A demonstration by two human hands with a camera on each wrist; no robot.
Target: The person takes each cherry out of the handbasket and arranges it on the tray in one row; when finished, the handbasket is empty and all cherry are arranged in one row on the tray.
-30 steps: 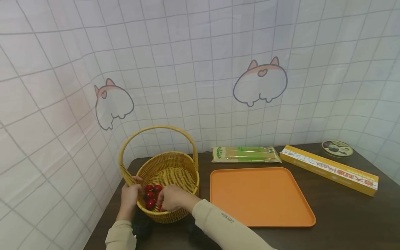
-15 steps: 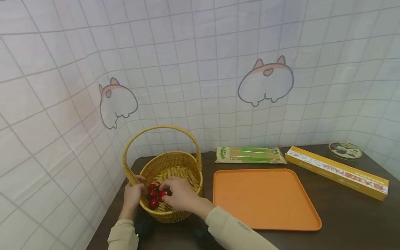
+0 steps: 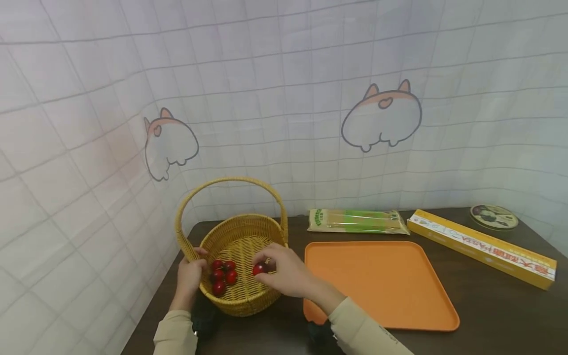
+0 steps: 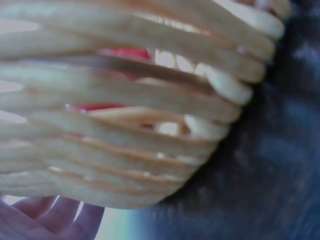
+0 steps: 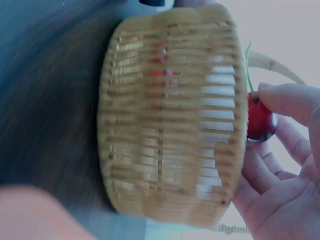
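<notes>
A yellow wicker basket (image 3: 241,308) with a tall arched handle stands on the dark table. My left hand (image 3: 190,276) grips its left rim at the foot of the handle; in the left wrist view fingers (image 4: 60,215) show beyond the weave. Between thumb and fingers, my right hand (image 3: 286,271) pinches a dark red cherry (image 3: 260,268) over the basket's right side. The right wrist view shows this cherry (image 5: 261,120) with a green stem, level with the rim. Several more red cherries (image 3: 219,288) lie inside the basket at the left.
Right of the basket lies an orange tray (image 3: 381,286). Behind it is a flat pack of pasta (image 3: 358,221), with a long yellow pasta box (image 3: 481,248) and a round tin (image 3: 494,217) to the right. A white gridded curtain (image 3: 266,98) hangs behind the table.
My right hand has picked a cherry from the cluster and moved right with it towards the basket's right rim. My left hand keeps its hold on the basket. The head view has shifted slightly.
</notes>
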